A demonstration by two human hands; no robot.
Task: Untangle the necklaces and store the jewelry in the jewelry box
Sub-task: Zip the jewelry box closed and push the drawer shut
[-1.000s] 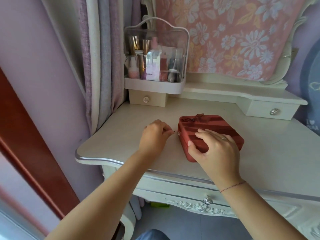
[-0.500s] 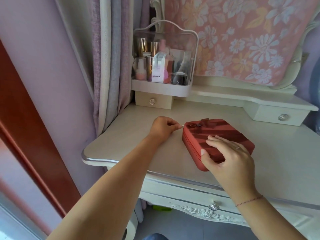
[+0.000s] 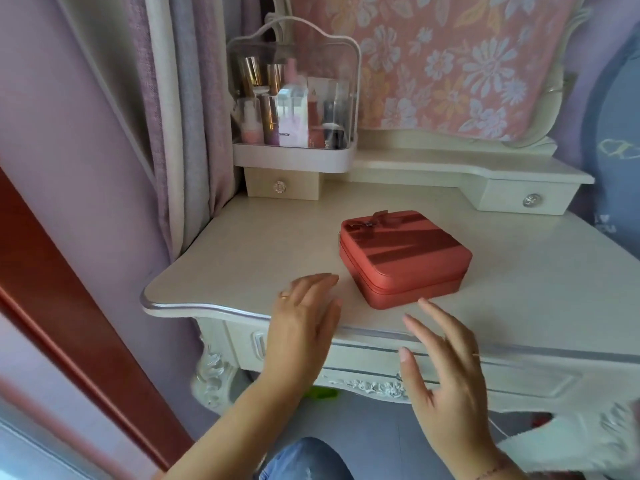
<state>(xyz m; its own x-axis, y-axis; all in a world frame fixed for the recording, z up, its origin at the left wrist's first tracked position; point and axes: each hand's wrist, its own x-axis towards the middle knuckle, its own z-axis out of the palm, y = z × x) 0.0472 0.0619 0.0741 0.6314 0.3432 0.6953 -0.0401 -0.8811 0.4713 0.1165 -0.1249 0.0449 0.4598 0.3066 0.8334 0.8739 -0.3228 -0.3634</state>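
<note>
A red zippered jewelry box (image 3: 405, 256) with a bow on its lid lies closed on the white dressing table (image 3: 263, 247). My left hand (image 3: 304, 320) hovers near the table's front edge, left of the box, fingers straight and empty, a ring on one finger. My right hand (image 3: 446, 372) is in front of the box and below the table edge, fingers spread, holding nothing. Neither hand touches the box. No necklace or other jewelry is visible.
A clear-lidded cosmetics case (image 3: 294, 98) with several bottles stands on a small drawer (image 3: 280, 187) at the back left. A raised shelf with a second drawer (image 3: 526, 200) runs along the back right. Curtains (image 3: 180, 98) hang at the left.
My left hand let go of the zipper pull and my right hand lifted off the lid. Both drew back toward the table's front edge, fingers straightened. The box is zipped closed.
</note>
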